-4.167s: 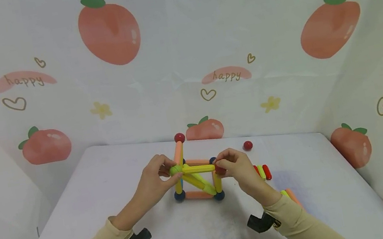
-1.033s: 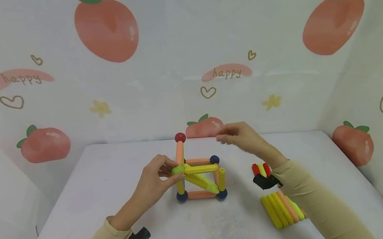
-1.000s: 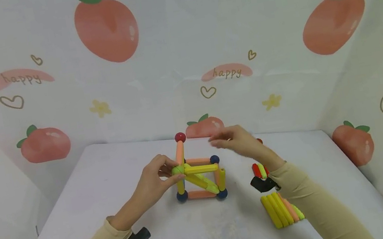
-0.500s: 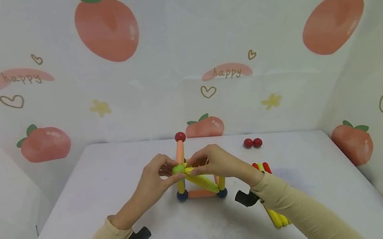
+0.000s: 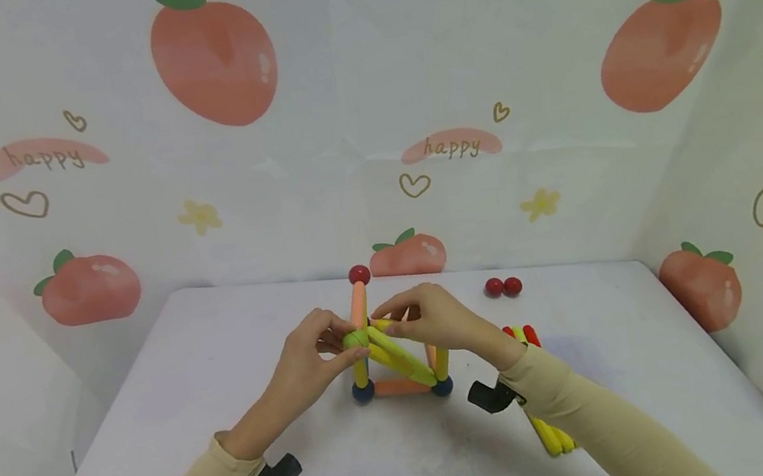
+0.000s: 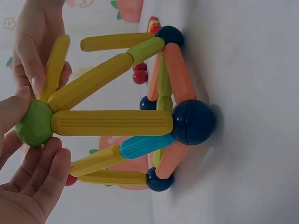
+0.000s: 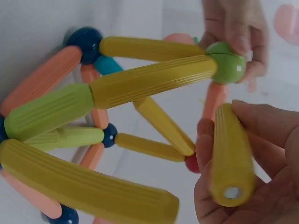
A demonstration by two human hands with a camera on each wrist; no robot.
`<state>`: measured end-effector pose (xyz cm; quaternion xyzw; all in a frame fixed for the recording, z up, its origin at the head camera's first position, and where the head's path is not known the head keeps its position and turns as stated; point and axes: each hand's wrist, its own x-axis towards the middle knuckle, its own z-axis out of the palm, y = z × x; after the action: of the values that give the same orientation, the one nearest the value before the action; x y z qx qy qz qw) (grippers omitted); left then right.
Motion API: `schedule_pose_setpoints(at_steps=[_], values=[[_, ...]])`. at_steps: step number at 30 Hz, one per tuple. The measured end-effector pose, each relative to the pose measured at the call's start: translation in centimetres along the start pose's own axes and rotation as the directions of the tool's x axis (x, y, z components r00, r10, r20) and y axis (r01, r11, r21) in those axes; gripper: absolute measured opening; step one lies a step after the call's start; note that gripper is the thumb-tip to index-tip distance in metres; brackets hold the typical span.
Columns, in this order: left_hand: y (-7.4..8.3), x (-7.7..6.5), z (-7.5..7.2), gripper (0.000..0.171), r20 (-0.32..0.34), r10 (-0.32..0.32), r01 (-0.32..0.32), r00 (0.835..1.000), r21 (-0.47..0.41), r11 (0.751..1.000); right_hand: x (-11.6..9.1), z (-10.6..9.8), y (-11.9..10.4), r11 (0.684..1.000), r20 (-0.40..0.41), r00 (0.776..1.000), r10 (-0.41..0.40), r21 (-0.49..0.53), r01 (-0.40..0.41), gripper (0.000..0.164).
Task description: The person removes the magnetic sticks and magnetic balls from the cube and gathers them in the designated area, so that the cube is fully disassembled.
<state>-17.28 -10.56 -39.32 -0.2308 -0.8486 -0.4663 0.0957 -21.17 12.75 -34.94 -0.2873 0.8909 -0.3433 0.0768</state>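
Observation:
A frame of magnetic sticks and balls stands on the table. My left hand [image 5: 310, 353] pinches its green ball [image 6: 35, 123] at an upper corner. Between thumb and fingers of my right hand [image 5: 432, 315] is a yellow magnetic stick [image 7: 230, 158], one end pointing toward that ball. Whether the two touch is unclear. From the green ball, one yellow stick [image 6: 112, 123] runs down to a dark blue ball [image 6: 193, 122]. Another slopes down through a lime stick [image 7: 51, 112]. A free-topped yellow stick [image 7: 88, 182] rises from the near right corner. A red ball [image 5: 359, 275] tops the far left side.
Two loose red balls [image 5: 503, 287] lie together at the table's back right. Short red and lime sticks [image 5: 531, 336] lie to the right, partly behind my right wrist. Nearer me, yellow sticks [image 5: 552, 435] are partly covered by the right sleeve [image 5: 595, 425]. Printed cloth hangs behind the table.
My right hand has taken a red ball from the yellow stick's end to the table's back, beside another. It has come back and grips that stick, now turned from its earlier level position.

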Motion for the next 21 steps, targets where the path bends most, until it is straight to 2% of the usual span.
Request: schedule_pose_setpoints(at_steps=[5,10,16,21], values=[[0.0,0.0,0.1,0.032,-0.008,-0.002,0.002,1.000,-0.002,1.000,-1.7,-1.4,0.6,0.990,-0.042,0.995,0.090,0.111,-0.085,0.024],[-0.1,-0.1,0.2,0.031,-0.007,0.000,0.000,1.000,-0.008,1.000,-4.5,-2.9,2.3,0.958,-0.066,0.983,0.173,0.242,-0.152,0.023],[-0.2,-0.1,0.2,0.031,-0.013,0.002,-0.002,1.000,0.000,1.000,-8.5,-3.2,6.3,0.913,-0.066,0.954,0.293,0.314,-0.259,0.028],[-0.1,-0.1,0.2,0.031,-0.015,-0.004,0.004,1.000,0.010,1.000,-11.5,-2.3,9.8,0.875,-0.025,0.931,0.364,0.352,-0.333,0.034]])
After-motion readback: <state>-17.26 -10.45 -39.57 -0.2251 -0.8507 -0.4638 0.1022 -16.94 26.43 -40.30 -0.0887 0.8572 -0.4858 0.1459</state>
